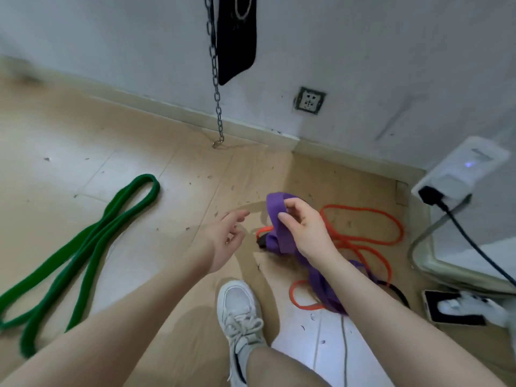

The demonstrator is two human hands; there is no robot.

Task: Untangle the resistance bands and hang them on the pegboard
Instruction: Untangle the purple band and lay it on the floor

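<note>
A wide purple resistance band [275, 208] is lifted off the floor, its upper loop pinched in my right hand [304, 227]. Its lower part trails down under my right forearm and is wound with a thin orange band [368, 241] that lies in loops on the floor. A small black piece shows at the tangle just left of the purple band. My left hand [227, 238] hovers beside the purple band, fingers apart, holding nothing. A green band [83, 247] lies apart on the floor to the left, folded in long loops. No pegboard is in view.
A metal chain [216, 88] and a black strap [237, 37] hang down the wall ahead. A wall socket [309, 100] sits low on the wall. A white appliance [460, 171] with a black cable stands at the right. My white shoe [241, 311] is below the hands.
</note>
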